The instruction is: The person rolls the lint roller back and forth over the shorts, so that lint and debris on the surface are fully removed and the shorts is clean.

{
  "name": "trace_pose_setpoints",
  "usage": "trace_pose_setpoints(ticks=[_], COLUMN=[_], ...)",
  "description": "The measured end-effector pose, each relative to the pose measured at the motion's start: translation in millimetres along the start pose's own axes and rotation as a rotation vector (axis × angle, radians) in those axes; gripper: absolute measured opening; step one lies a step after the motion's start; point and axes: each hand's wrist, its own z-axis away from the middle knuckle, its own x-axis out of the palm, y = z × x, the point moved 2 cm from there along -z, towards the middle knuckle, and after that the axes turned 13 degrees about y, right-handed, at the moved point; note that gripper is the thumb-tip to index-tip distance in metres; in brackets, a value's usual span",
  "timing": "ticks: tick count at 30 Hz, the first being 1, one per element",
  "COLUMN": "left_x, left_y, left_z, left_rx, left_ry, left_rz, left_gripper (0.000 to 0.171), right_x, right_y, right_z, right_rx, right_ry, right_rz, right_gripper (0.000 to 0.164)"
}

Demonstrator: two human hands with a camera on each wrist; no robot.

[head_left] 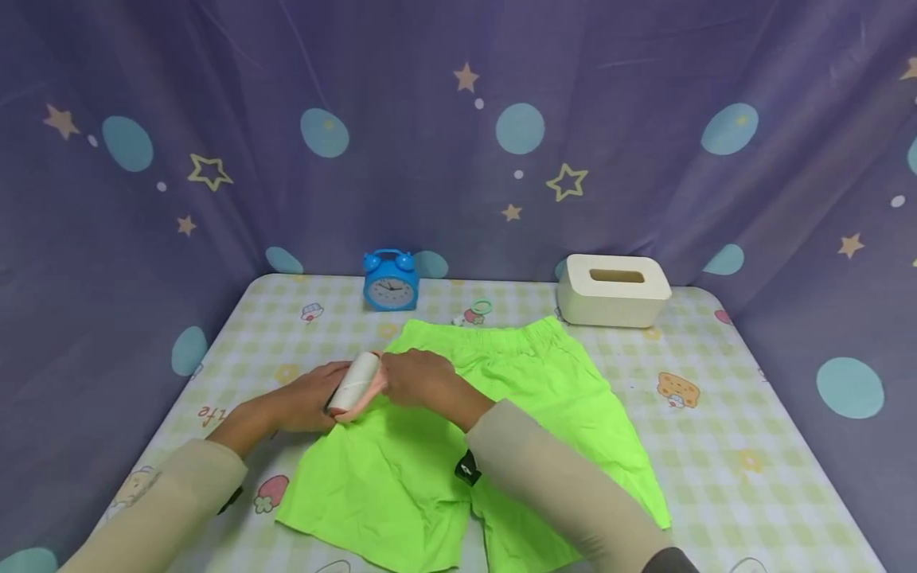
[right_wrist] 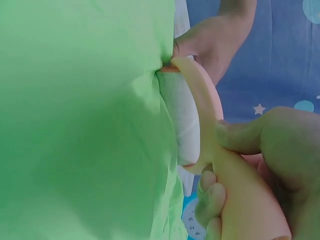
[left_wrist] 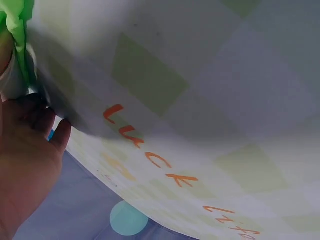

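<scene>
Bright green shorts [head_left: 516,382] are spread over the table, waistband at the far side. My right hand [right_wrist: 280,155] grips the pinkish-orange handle of a lint roller [right_wrist: 184,117], its fingers and thumb wrapped round it. The roller's white cylinder lies against the side edge of the shorts, with the cloth bunched at its end. On the left, my left hand [head_left: 308,395] pinches the shorts' edge beside the roller's end. In the left wrist view, its curled fingers are close to the green cloth and the white roller, and part of its grip is hidden.
At the back stand a blue alarm clock [head_left: 391,282] and, further right, a cream tissue box [head_left: 612,293]. A small green ring [head_left: 481,306] lies between them, behind the waistband. A checked, printed cloth [head_left: 716,446] covers the table; a purple curtain [head_left: 430,199] hangs behind it.
</scene>
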Motion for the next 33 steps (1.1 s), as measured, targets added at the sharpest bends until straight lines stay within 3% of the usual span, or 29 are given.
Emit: trace_pose_setpoints(ticks=[4, 10, 14, 19, 24, 33], left_x=[0.0, -2.9, 0.8, 4.8, 4.3, -0.3], left_y=[-0.3, -3.1, -7.0, -10.2, -9.4, -1.1], left_z=[5.9, 14.0, 18.4, 19.2, 13.3, 4.3], left_rx=[-0.006, 0.01, 0.038, 0.02, -0.019, -0.035], left_ry=[0.022, 0.048, 0.088, 0.083, 0.043, -0.016], left_rz=[0.044, 0.012, 0.04, 0.04, -0.021, -0.08], left_gripper=[0.102, 0.104, 0.104, 0.099, 0.097, 0.093], right_x=[0.8, -5.0, -1.4, 12.7, 24.2, 22.8], right_y=[-11.4, -33.3, -40.5, -28.4, -10.6, 12.0], right_z=[0.3, 0.2, -0.7, 5.6, 12.6, 28.0], right_rx=[0.031, 0.087, 0.105, 0.084, 0.044, -0.024], right_ry=[0.004, -0.022, -0.026, 0.022, 0.067, 0.115], right_rz=[0.02, 0.082, 0.111, 0.068, 0.0, -0.06], right_gripper=[0.033, 0.045, 0.051, 0.038, 0.035, 0.024])
